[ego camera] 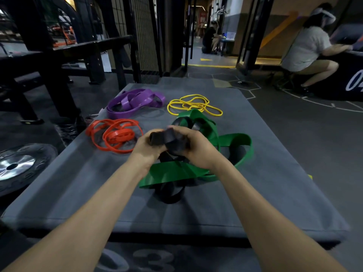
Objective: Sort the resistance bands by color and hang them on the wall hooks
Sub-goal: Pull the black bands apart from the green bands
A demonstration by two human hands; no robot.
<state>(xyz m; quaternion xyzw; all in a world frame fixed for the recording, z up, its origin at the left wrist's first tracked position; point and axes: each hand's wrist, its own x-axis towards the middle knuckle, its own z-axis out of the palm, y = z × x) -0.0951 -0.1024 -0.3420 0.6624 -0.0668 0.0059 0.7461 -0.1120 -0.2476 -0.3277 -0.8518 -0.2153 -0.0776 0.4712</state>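
Observation:
Both hands meet over the middle of a grey padded mat (78, 183). My left hand (146, 147) and my right hand (196, 148) each grip folds of a black resistance band (169, 139), whose lower loops hang down to the mat. Wide green bands (176, 173) lie tangled under and around the black one. A pile of orange bands (115, 134) lies to the left, purple bands (135, 102) at the far left, and thin yellow bands (194, 105) at the far middle. No wall hooks are in view.
A weight plate (17, 165) lies on the floor at left, beside black rack frames (55, 75). A person (308, 50) crouches at the far right by a dark box, and another person (210, 36) sits down the corridor.

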